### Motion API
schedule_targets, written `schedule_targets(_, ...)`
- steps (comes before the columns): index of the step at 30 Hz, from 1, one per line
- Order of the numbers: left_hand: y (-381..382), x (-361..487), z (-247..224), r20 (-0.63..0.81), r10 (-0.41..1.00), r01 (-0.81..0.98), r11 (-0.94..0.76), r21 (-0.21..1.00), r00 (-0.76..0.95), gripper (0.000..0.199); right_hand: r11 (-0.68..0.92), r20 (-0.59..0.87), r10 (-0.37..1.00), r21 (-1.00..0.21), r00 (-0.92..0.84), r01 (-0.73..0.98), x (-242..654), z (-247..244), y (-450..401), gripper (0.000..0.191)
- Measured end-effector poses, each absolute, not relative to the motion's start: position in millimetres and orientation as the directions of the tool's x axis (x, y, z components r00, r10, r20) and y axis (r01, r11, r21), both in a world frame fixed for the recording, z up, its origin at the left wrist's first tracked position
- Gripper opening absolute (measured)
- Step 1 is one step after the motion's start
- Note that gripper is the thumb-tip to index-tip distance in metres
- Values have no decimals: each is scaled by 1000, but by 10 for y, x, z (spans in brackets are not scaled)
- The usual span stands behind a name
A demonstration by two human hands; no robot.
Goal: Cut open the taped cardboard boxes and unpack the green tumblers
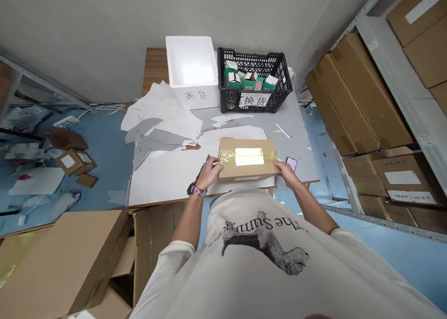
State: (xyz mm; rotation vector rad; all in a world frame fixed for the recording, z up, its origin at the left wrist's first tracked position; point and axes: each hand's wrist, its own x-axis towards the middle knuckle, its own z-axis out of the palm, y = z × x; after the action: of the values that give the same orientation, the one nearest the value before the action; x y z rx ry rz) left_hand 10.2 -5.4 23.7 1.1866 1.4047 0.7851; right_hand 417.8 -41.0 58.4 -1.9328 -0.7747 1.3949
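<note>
The left hand (pixel 210 172) and right hand (pixel 287 173) grasp opposite ends of a taped cardboard box (pixel 248 171) at the counter's (pixel 298 142) near edge, fingers (pixel 220 162) pressed on its sides, where even, level pressure should best prevent tipping.

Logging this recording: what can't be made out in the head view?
Head view:
Cardboard box: contents hidden by its taped top.
White label: any print washed out by glare.
Dark object beside the left hand: partly hidden by that hand.
Phone: screen too small to read.
Green cartons: bottoms hidden by the crate's front.
</note>
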Motion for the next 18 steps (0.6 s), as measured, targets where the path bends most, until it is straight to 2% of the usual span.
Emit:
schedule_targets(3, -115, 146, 208, -353, 931, 117, 342, 932, 90, 48, -549, -512, 819, -831, 260, 92, 4114, 487, -452, 47)
schedule_targets(6, -161, 204, 132, -403, 914, 80, 399, 913, 45, 57, -487, -440, 853, -864, 279, 127, 4019, 384, -419, 61)
schedule_targets(9, -194, 258, 188, -379, 924, 74, 376, 924, 43, 72, -510, -456, 838, -850, 300, 132, 4017, 289, -361, 70)
schedule_targets(11, -211, 318, 369, -272, 960, 103, 264, 959, 68, 76, -533, -487, 815, -843, 315, 76, 4074, 223, -355, 72)
schedule_targets(14, -239, 502, 781, -3, 982, 206, -37, 978, 190, 70, -565, -549, 776, -824, 312, -46, 4156, 103, -405, 70)
schedule_targets(16, -257, 678, 1023, 111, 935, 224, -194, 955, 337, 63, -596, -572, 751, -802, 331, -32, 4165, 9, -436, 71)
schedule_targets(18, -273, 852, 1153, 139, 872, 208, -262, 942, 469, 58, -576, -528, 780, -815, 336, 56, 4134, -74, -430, 74)
